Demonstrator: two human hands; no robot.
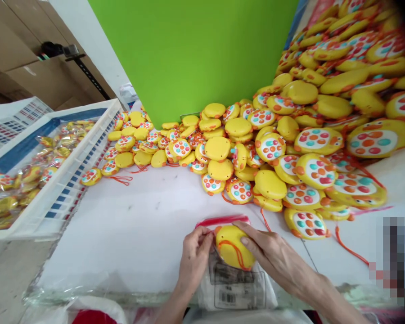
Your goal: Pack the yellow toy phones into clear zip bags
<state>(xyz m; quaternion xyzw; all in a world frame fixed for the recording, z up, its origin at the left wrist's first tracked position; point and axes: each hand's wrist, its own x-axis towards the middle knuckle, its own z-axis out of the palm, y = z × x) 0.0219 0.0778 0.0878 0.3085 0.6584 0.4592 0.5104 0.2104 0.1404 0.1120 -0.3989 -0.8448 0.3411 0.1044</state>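
Gripping both hands on a yellow toy (234, 246), back upward, lengthwise toward bag (238, 279) mouth.

— What are the hands doing?
— The left hand (195, 252) pinches the red-edged clear bag (238, 281); the right hand (273, 254) grips a yellow toy (231, 247) at its mouth.
— And around them?
— A toy pile (290, 148) on the white counter (138, 225), a white crate (64, 189) of bagged toys left.
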